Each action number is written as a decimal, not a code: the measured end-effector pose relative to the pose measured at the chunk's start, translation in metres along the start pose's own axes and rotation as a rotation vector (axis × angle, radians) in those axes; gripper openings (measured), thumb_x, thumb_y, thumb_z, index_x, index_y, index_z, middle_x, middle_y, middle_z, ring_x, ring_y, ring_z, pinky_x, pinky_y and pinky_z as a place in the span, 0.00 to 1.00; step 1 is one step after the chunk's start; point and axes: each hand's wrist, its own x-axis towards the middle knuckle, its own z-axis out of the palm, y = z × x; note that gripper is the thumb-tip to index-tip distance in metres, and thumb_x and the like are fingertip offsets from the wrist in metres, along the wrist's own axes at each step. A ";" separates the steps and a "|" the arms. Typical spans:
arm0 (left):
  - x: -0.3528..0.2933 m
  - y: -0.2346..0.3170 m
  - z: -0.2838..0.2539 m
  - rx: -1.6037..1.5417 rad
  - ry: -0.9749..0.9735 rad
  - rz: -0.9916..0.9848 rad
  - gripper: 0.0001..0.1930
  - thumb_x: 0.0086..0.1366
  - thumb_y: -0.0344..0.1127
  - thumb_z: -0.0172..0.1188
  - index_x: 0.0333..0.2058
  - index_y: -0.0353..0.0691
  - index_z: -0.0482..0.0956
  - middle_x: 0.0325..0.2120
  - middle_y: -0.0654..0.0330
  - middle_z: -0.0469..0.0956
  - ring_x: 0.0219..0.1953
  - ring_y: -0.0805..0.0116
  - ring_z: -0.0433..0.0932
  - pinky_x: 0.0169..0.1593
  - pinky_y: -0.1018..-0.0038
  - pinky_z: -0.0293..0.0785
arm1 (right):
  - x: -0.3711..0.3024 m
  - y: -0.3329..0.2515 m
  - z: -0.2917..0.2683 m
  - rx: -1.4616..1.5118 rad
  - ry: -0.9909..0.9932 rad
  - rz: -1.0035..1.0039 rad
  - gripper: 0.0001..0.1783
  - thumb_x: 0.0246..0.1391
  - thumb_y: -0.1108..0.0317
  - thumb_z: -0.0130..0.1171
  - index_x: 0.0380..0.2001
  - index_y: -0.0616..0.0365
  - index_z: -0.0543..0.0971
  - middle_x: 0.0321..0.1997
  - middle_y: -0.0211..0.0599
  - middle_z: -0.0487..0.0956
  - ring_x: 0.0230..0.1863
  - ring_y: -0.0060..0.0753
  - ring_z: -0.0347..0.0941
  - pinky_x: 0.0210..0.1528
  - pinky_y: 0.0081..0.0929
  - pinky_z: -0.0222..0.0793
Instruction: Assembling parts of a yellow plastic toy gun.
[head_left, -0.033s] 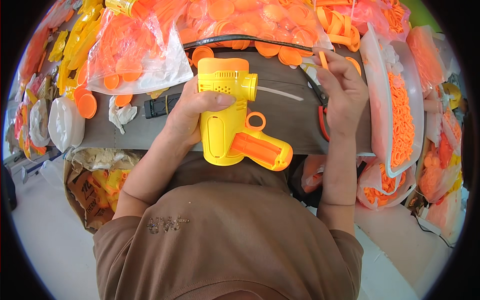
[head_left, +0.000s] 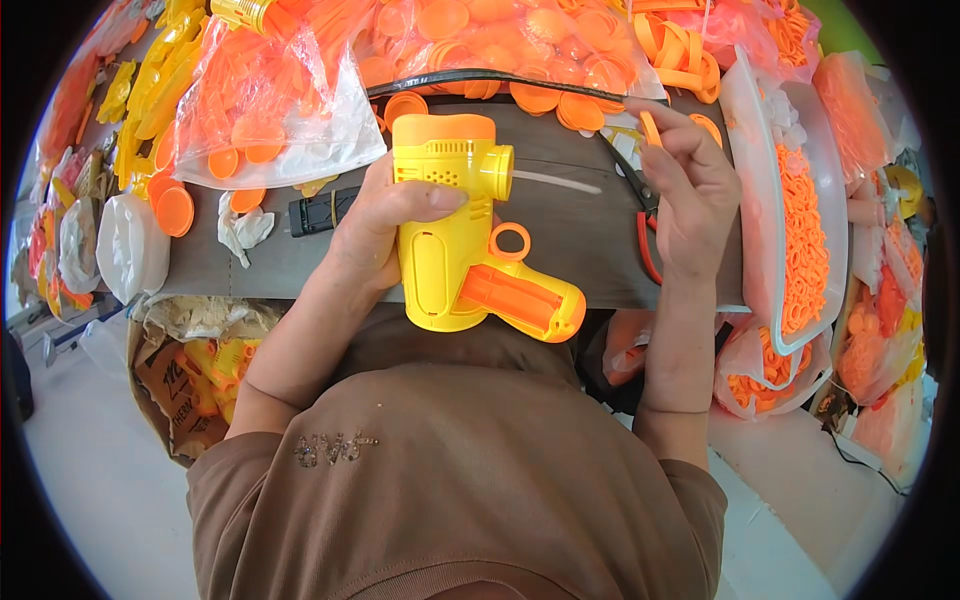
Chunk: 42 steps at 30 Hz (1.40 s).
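Note:
My left hand [head_left: 385, 215] is wrapped round a yellow and orange toy gun [head_left: 435, 240] with a pierced, dryer-like body, its thumb pressed on the side. An orange ring-shaped trigger [head_left: 510, 240] sits by the orange-panelled handle. The round yellow nozzle faces right, and a pale thin strip [head_left: 555, 182] shows beyond it. Up and to the right, my right hand [head_left: 695, 190] pinches a small orange disc [head_left: 650, 128] between thumb and finger, seen nearly edge-on and apart from the toy. Beside that hand lie red-handled scissors [head_left: 645, 205] on the grey-brown table [head_left: 300, 265].
Clear bags of orange discs [head_left: 480, 45] fill the back. At the right stands a translucent bin [head_left: 760, 220] of small orange rings. A black tool-like block [head_left: 315, 213], crumpled tissue [head_left: 242, 235] and loose orange discs [head_left: 175, 212] lie at left. Below is a cardboard box [head_left: 165, 390] of yellow parts.
My right hand has shifted slightly right, and the orange disc has turned a little, showing more of its face. The toy gun has moved very slightly left.

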 end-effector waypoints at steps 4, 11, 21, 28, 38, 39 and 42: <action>0.001 0.001 -0.005 -0.029 -0.033 0.016 0.29 0.48 0.34 0.62 0.50 0.30 0.66 0.37 0.51 0.77 0.36 0.64 0.79 0.40 0.69 0.78 | -0.021 0.000 -0.004 0.239 -0.108 0.127 0.07 0.52 0.71 0.58 0.29 0.61 0.71 0.51 0.54 0.73 0.47 0.31 0.69 0.53 0.29 0.61; 0.001 -0.005 0.003 -0.008 -0.009 -0.011 0.29 0.47 0.33 0.62 0.49 0.30 0.67 0.38 0.51 0.77 0.36 0.63 0.79 0.42 0.68 0.77 | -0.037 0.012 0.013 0.578 -0.031 0.225 0.08 0.51 0.71 0.60 0.30 0.59 0.70 0.54 0.53 0.70 0.52 0.37 0.68 0.57 0.36 0.62; 0.000 -0.005 0.002 0.013 0.016 -0.017 0.29 0.47 0.32 0.61 0.50 0.30 0.66 0.38 0.50 0.77 0.36 0.63 0.78 0.42 0.67 0.77 | -0.041 0.017 0.014 0.332 0.042 0.213 0.10 0.52 0.70 0.61 0.36 0.57 0.71 0.51 0.50 0.73 0.50 0.35 0.70 0.51 0.29 0.65; 0.002 -0.004 -0.001 0.012 0.012 -0.024 0.29 0.47 0.32 0.61 0.49 0.30 0.66 0.38 0.50 0.77 0.36 0.63 0.78 0.42 0.68 0.76 | -0.042 0.015 0.010 0.418 0.028 0.222 0.18 0.50 0.72 0.61 0.45 0.62 0.71 0.50 0.45 0.72 0.51 0.36 0.69 0.52 0.31 0.66; 0.002 -0.006 0.007 0.082 0.023 -0.016 0.30 0.46 0.30 0.62 0.50 0.31 0.66 0.38 0.52 0.76 0.37 0.64 0.78 0.42 0.68 0.76 | -0.022 -0.010 0.043 -0.734 -0.217 -0.364 0.30 0.33 0.80 0.69 0.45 0.64 0.73 0.44 0.44 0.77 0.44 0.40 0.75 0.46 0.28 0.71; 0.002 -0.007 0.009 0.082 0.026 -0.015 0.30 0.46 0.30 0.62 0.50 0.31 0.66 0.38 0.52 0.76 0.37 0.64 0.78 0.42 0.68 0.76 | -0.021 -0.009 0.048 -0.701 -0.227 -0.369 0.30 0.33 0.80 0.69 0.45 0.64 0.73 0.44 0.44 0.77 0.44 0.40 0.75 0.46 0.29 0.71; 0.002 -0.010 0.012 0.084 0.050 0.046 0.31 0.46 0.30 0.62 0.51 0.31 0.65 0.39 0.53 0.76 0.37 0.65 0.78 0.42 0.68 0.76 | -0.020 -0.007 0.056 -0.644 -0.234 -0.366 0.30 0.33 0.82 0.69 0.45 0.64 0.73 0.44 0.43 0.77 0.43 0.39 0.76 0.44 0.28 0.72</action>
